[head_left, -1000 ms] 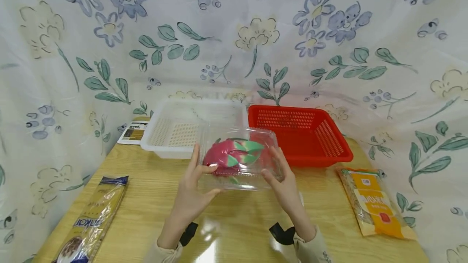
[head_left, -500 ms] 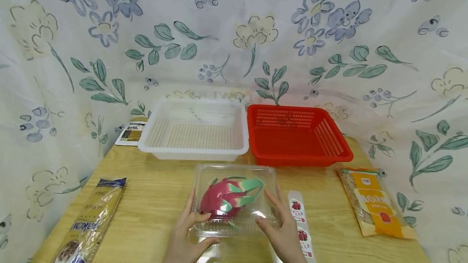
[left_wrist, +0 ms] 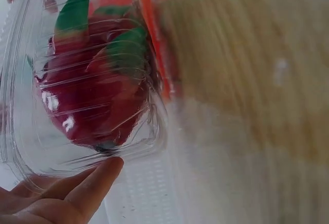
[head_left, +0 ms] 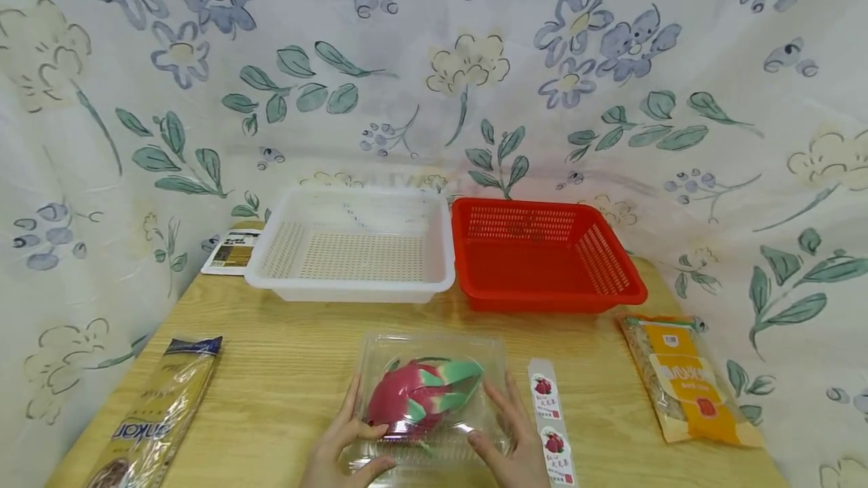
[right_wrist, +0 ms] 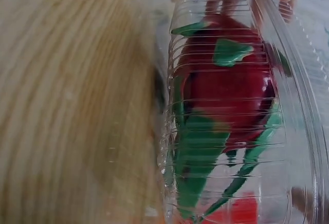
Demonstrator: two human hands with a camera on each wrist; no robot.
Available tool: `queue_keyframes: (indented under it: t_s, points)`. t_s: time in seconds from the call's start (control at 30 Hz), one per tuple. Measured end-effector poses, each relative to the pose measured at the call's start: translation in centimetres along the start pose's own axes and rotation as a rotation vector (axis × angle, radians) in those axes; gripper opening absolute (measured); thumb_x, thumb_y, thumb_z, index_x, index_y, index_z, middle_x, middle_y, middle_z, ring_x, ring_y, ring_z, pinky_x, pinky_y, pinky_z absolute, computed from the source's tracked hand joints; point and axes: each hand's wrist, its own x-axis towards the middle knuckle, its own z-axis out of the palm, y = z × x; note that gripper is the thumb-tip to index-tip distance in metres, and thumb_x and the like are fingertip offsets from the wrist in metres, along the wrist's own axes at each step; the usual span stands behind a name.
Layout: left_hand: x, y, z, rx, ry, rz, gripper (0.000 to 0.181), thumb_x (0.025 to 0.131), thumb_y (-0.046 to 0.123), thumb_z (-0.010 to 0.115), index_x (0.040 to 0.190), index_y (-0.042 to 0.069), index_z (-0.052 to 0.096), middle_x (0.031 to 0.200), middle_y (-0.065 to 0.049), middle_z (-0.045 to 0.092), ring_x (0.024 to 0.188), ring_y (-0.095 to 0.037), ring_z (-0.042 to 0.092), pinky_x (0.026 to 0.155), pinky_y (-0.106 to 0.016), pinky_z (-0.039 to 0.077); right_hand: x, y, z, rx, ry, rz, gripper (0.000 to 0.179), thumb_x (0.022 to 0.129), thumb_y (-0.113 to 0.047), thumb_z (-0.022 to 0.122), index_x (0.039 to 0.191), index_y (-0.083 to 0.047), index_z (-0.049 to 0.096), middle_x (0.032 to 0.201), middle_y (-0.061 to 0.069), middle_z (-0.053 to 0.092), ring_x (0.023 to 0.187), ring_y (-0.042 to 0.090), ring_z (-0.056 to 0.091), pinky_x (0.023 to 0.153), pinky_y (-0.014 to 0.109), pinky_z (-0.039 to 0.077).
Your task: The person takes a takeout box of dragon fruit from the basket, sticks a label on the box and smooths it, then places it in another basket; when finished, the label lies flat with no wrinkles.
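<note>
The left hand (head_left: 346, 446) and right hand (head_left: 508, 439) hold opposite ends of a clear container (head_left: 471, 416), each grip curled against its side. Inside lies a pink, green-tipped dragon fruit (head_left: 420, 396). The container is over the near part of the tabletop (head_left: 285, 375), in front of a white basket (head_left: 349, 290) and a red basket (head_left: 552, 300), just left of a sticker strip (head_left: 551, 420); whether its base touches the wood, I cannot tell.

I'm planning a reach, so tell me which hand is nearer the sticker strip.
Right. The right hand holds the clear box at its right side, just left of the sticker strip; the left hand is at the box's left side, farther from the strip.
</note>
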Motion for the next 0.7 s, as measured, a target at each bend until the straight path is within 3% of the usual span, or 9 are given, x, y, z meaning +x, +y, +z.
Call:
queue_keyframes:
  t_s: [0.1,0.23,0.3,0.37,0.43,0.53,0.6,0.7]
  points:
    - [-0.3,0.2,0.0,0.027,0.014,-0.049,0.038,0.063,0.004,0.086,0.094,0.020,0.071,0.146,-0.037,0.033,0.137,0.008,0.027,0.098,-0.012,0.036,-0.2,0.3,0.3,-0.006,0.004,0.021,0.058,0.077,-0.004,0.077,0.131,-0.002,0.057,0.153,0.030,0.029,0.129,0.051,0.040,0.094,0.042,0.053]
    - [-0.6,0.7,0.1,0.063,0.046,-0.129,0.035,0.065,0.006,0.086,0.089,0.027,0.071,0.145,-0.033,0.038,0.133,0.011,0.029,0.096,-0.011,0.037,-0.4,0.9,0.4,-0.087,0.011,-0.040,0.060,0.075,-0.005,0.078,0.131,-0.004,0.058,0.152,0.029,0.033,0.123,0.048,0.049,0.090,0.040,0.055]
    - [-0.6,0.9,0.2,0.079,0.053,-0.166,0.034,0.066,0.007,0.086,0.086,0.029,0.070,0.145,-0.031,0.040,0.132,0.009,0.031,0.097,-0.013,0.038,-0.6,1.3,0.4,-0.175,0.015,-0.108,0.063,0.074,-0.008,0.079,0.133,-0.008,0.058,0.155,0.019,0.033,0.120,0.048,0.052,0.086,0.042,0.056]
    - [-0.5,1.2,0.0,0.078,0.040,-0.206,0.032,0.068,0.008,0.085,0.084,0.029,0.069,0.145,-0.030,0.040,0.135,-0.006,0.036,0.096,-0.019,0.044,-0.7,1.7,0.2,-0.258,0.018,-0.174,0.067,0.073,-0.012,0.080,0.135,-0.014,0.057,0.159,0.005,0.030,0.119,0.047,0.053,0.082,0.047,0.056]
    - [-0.2,1.6,-0.4,0.043,0.001,-0.251,0.026,0.072,0.008,0.082,0.083,0.028,0.069,0.147,-0.031,0.038,0.135,-0.029,0.041,0.092,-0.036,0.053,-0.8,2.0,-0.1,-0.346,0.009,-0.238,0.069,0.073,-0.017,0.080,0.137,-0.018,0.055,0.160,0.001,0.029,0.118,0.048,0.054,0.076,0.050,0.057]
    - [0.5,1.9,-1.6,0.024,-0.089,-0.296,0.018,0.080,0.011,0.077,0.083,0.027,0.070,0.147,-0.030,0.038,0.124,-0.055,0.045,0.081,-0.064,0.052,-0.4,2.0,-1.0,-0.419,-0.086,-0.250,0.067,0.077,-0.025,0.078,0.140,-0.020,0.052,0.159,0.013,0.030,0.114,0.051,0.057,0.066,0.050,0.057]
    - [1.2,2.0,-2.7,0.063,-0.173,-0.303,0.012,0.084,0.015,0.073,0.084,0.027,0.071,0.146,-0.028,0.041,0.119,-0.059,0.048,0.080,-0.070,0.048,0.0,1.5,-1.9,-0.445,-0.176,-0.205,0.063,0.082,-0.029,0.074,0.140,-0.020,0.052,0.153,0.025,0.033,0.108,0.051,0.061,0.062,0.047,0.057]
    - [2.3,2.2,-4.2,0.198,-0.289,-0.295,0.006,0.086,0.024,0.071,0.090,0.028,0.073,0.141,-0.021,0.051,0.116,-0.050,0.056,0.085,-0.066,0.049,0.9,0.6,-3.3,-0.509,-0.287,-0.155,0.055,0.088,-0.034,0.069,0.139,-0.023,0.053,0.149,0.026,0.040,0.108,0.047,0.063,0.067,0.050,0.057]
